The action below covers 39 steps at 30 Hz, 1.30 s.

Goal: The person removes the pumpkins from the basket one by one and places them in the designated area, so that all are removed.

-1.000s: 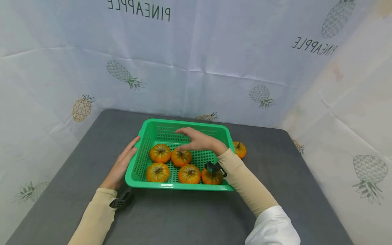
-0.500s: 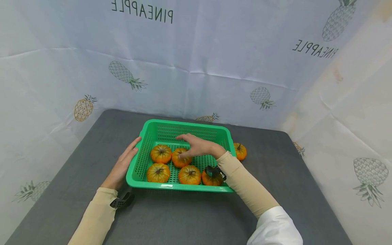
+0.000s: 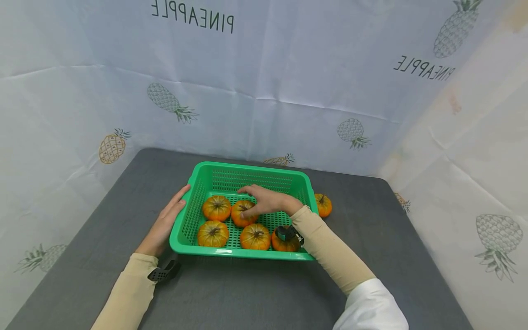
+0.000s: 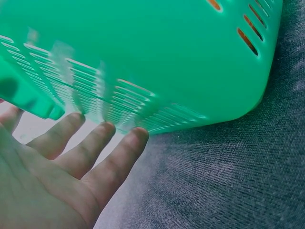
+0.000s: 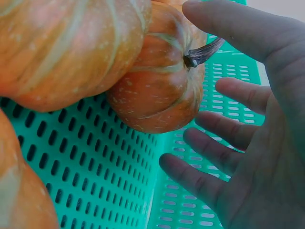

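A green plastic basket (image 3: pixel 243 252) with slotted walls stands on the table in the head view, several small orange pumpkins inside. Against its left outer wall rests my left hand (image 3: pixel 162 225); in the left wrist view its straight fingertips touch the slotted side (image 4: pixel 157 62). Inside the basket, my right hand (image 3: pixel 270 200) hovers with thumb and fingers spread around a pumpkin (image 3: pixel 237 213) in the back row. The right wrist view has this pumpkin (image 5: pixel 152 98), stem and all, between thumb and fingers, with no clear grip on it. My right wrist partly covers a front-row pumpkin (image 3: pixel 284 245).
One more pumpkin (image 3: pixel 323 206) sits on the dark table (image 3: pixel 247 293), outside the basket's right wall and partly hidden by it. Two others, a back-left pumpkin (image 3: pixel 216 208) and a front-left pumpkin (image 3: pixel 212 233), lie close together. White pineapple-print cloth (image 3: pixel 264 68) hangs behind.
My right hand has sunk slightly lower toward the back-row pumpkin, its fingers still spread. The left hand keeps its place on the basket's side.
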Each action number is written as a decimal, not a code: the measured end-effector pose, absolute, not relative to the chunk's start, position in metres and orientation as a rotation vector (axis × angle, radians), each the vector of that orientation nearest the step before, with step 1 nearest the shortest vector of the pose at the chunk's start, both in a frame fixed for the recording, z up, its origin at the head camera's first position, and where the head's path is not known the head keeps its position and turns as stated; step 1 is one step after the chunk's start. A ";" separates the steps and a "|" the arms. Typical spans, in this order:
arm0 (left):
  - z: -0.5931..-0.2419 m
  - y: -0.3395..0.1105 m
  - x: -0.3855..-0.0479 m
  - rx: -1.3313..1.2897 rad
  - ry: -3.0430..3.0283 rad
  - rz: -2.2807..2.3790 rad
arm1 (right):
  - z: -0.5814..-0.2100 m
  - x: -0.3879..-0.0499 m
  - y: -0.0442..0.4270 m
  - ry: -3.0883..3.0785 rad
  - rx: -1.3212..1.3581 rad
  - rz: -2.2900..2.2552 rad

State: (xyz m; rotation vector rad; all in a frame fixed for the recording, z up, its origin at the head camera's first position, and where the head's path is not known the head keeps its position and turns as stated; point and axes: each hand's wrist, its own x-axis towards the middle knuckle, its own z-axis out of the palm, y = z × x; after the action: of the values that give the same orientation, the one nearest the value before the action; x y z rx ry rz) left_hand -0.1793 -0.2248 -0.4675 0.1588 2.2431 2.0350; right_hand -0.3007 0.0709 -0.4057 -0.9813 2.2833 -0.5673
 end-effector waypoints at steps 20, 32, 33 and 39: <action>-0.468 -0.225 -0.178 0.168 2.243 2.027 | -0.409 -0.301 0.071 2.265 -0.972 -0.536; -0.467 -0.226 -0.179 0.173 2.239 2.040 | -0.410 -0.301 0.071 2.271 -0.970 -0.485; -0.467 -0.226 -0.179 0.172 2.238 2.040 | -0.410 -0.301 0.071 2.268 -0.971 -0.483; -0.467 -0.225 -0.179 0.180 2.230 2.044 | -0.411 -0.300 0.070 2.250 -0.984 -0.487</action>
State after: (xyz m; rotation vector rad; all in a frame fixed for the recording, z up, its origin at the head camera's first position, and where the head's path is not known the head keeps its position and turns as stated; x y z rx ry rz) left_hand -0.1789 -0.2255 -0.4670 0.1797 2.2297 2.0435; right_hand -0.3002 0.0703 -0.4113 -0.9835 2.2496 -0.4868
